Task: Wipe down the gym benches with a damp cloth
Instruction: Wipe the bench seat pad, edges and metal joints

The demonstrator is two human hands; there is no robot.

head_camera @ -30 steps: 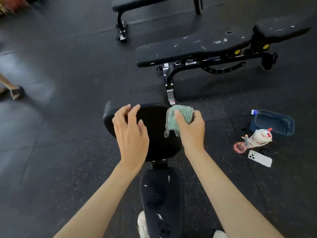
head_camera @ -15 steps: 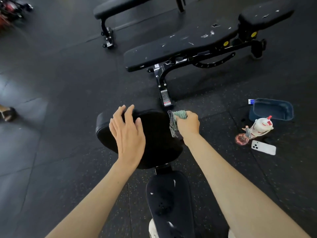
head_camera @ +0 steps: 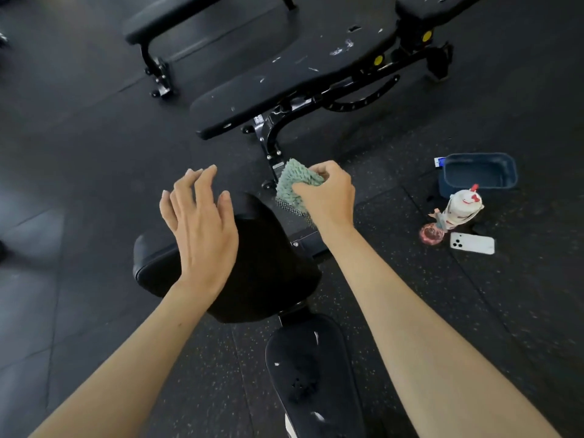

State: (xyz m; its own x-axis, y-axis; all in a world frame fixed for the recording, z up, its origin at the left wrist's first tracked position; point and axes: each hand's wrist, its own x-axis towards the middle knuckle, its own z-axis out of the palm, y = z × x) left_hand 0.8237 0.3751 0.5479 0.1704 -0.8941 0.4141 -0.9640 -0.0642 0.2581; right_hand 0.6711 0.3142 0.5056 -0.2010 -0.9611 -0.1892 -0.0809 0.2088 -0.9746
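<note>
Two hands: left hand [head_camera: 202, 229] spread open over the bench pad [head_camera: 268, 267], right hand [head_camera: 330, 200] gripping the green cloth [head_camera: 292, 184].

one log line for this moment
left hand: open, over bench pad | right hand: grips green cloth beside pad's far edge | contact: cannot tell

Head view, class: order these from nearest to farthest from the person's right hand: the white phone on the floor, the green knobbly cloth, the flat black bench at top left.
1. The green knobbly cloth, gripped in the right hand itself.
2. The white phone, on the floor to the hand's right.
3. The flat black bench, far ahead and to the left.
</note>
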